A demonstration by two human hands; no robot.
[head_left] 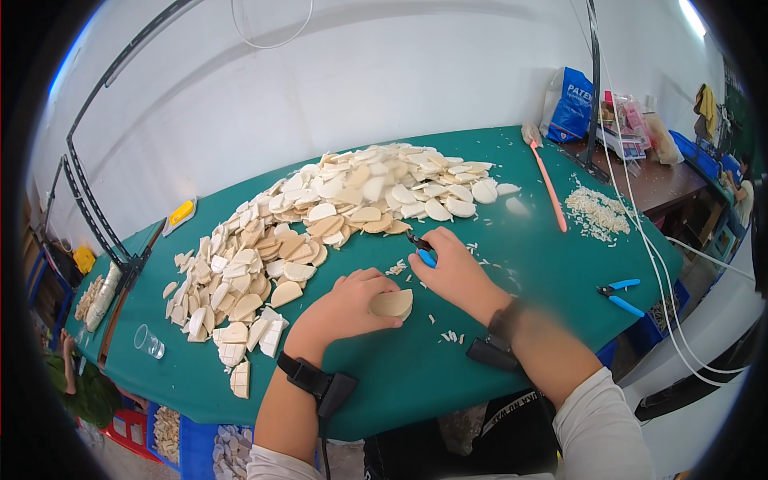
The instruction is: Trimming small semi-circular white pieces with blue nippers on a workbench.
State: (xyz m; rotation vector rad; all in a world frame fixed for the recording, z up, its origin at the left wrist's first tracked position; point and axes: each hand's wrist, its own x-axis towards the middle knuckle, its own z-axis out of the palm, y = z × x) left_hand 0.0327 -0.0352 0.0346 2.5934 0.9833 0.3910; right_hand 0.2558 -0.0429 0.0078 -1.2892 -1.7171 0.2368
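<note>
My left hand point(346, 308) is closed around a cream-coloured half-round piece point(393, 303), its curved edge downward. The piece looks thick, and I cannot tell whether it is one or a stack. To its right, my right hand point(454, 268) grips a pair of small nippers point(427, 258) with blue handles. Their dark jaws point up and left, apart from the half-round piece and close to the pile's edge. Small white offcuts point(397, 267) lie between the two hands. A large pile of cream and white half-round pieces point(296, 250) spreads beyond and left of my hands.
A second pair of blue-handled nippers point(620, 298) lies right on the green-covered table point(512, 384). Behind it are a heap of white offcuts point(596, 212) and a pink-handled brush point(548, 180). A clear cup point(149, 342) stands left. White cables point(652, 256) hang at the right edge.
</note>
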